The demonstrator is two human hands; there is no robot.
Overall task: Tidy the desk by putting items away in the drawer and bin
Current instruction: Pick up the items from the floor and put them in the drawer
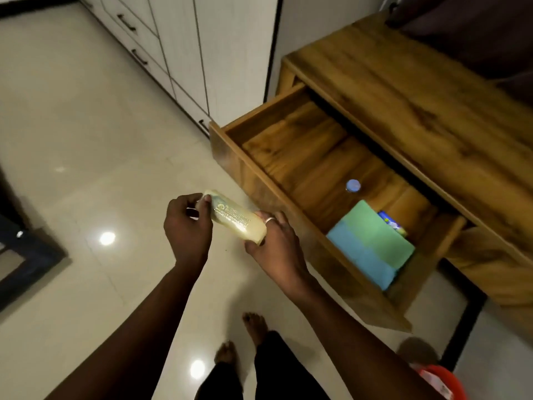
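bottle (235,217): both my hands grip its ends, left hand (187,226), right hand (274,241)
long axis: upper-left to lower-right
drawer (302,157): open, just right of frame centre, nearest my right hand

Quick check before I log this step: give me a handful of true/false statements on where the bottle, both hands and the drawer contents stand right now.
1. Both hands hold the pale yellow bottle. True: the left hand grips one end and the right hand the other.
2. The wooden drawer is shut. False: it is pulled out, its inside in view.
3. The bottle already lies inside the drawer. False: it is held above the floor, in front of the drawer.
4. A green folder lies on a blue folder in the drawer. True.
5. A small bottle with a blue cap stands in the drawer. True.
6. The red bin sits on the desk top. False: it is on the floor, at the lower right.
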